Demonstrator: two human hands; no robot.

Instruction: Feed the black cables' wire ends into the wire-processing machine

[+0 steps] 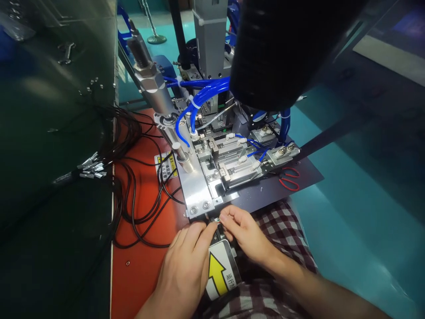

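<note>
My left hand [186,266] lies on the orange table edge, its fingertips pressed together at a small metal connector [217,220] just below the machine's steel plate [195,186]. From the right, my right hand [241,230] pinches the same small part with thumb and forefinger. Under both hands sits a white label with a yellow arrow [217,270]. A black cable seems to run from the connector, but the hands hide it.
A pneumatic fixture [226,155] with blue air hoses [199,95] and a steel cylinder [149,75] stands behind. Black cables [139,186] with metal plugs [91,168] lie at left. Red-handled scissors [288,177] rest at right. A black round object [282,44] hangs overhead.
</note>
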